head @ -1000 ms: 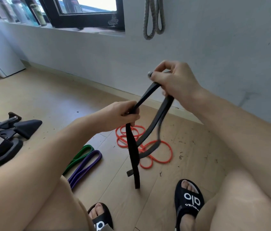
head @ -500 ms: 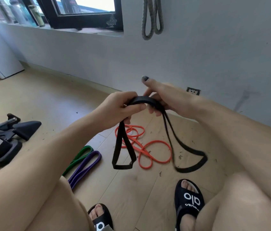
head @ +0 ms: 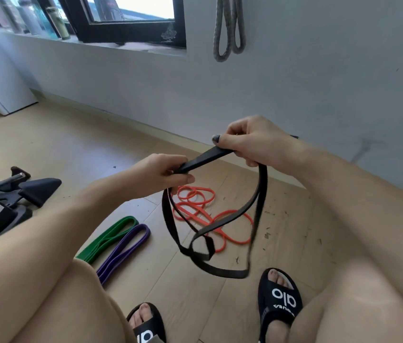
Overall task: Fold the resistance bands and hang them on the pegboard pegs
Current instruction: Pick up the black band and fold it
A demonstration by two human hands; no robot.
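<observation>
A black resistance band [head: 205, 158] is stretched flat between my two hands at chest height. My left hand [head: 163, 173] pinches one end of that span and my right hand [head: 252, 142] pinches the other. Its loose loops hang below both hands and cross over each other above the floor. An orange band [head: 230, 235] lies tangled on the wooden floor under them. A green band [head: 107, 237] and a purple band [head: 123, 251] lie side by side to the left. A grey band [head: 229, 28] hangs folded on the wall above.
I am crouched with both knees at the frame's bottom and black sandals [head: 279, 298] on my feet. Black exercise equipment [head: 10, 194] sits on the floor at the left. A window [head: 131, 21] and a sill with bottles are at the upper left.
My hands have drawn apart, pulling a flat span of the black band between them. The hanging loops have swung together and now cross below.
</observation>
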